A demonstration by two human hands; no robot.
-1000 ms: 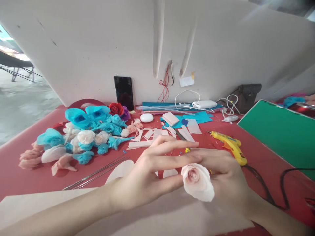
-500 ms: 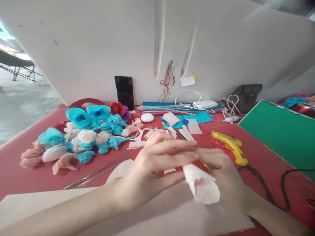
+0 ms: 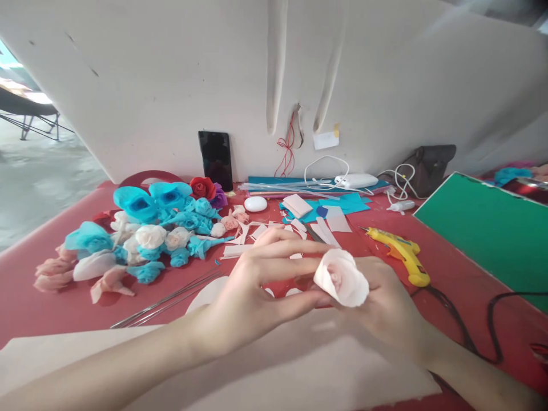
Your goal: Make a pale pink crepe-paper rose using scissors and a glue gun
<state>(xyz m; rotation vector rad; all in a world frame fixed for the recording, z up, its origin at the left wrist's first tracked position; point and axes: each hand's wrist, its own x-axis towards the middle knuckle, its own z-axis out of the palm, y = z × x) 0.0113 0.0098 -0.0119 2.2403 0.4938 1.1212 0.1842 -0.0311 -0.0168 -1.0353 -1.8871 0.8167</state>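
Note:
Between my hands is a pale pink crepe-paper rose (image 3: 341, 278), its cupped outer petal round a tight, darker pink centre. My left hand (image 3: 268, 279) pinches it from the left, thumb low and fingers along the upper edge. My right hand (image 3: 387, 305) is closed round its lower part from the right; most of these fingers are hidden behind the bloom. Below both hands a large pale paper sheet (image 3: 240, 371) covers the front of the red table (image 3: 180, 311).
Blue, white and pink paper flowers (image 3: 149, 237) are heaped at the left, beside thin metal wires (image 3: 166, 299). Cut paper strips (image 3: 327, 231) lie behind my hands. At the right are a yellow glue gun (image 3: 400, 254), its black cord and a green board (image 3: 492, 240). A phone (image 3: 215, 160) leans on the wall.
The rose has turned from pointing down toward me to facing up, so its centre shows. It has risen slightly. A yellow and red item by my right hand is no longer visible.

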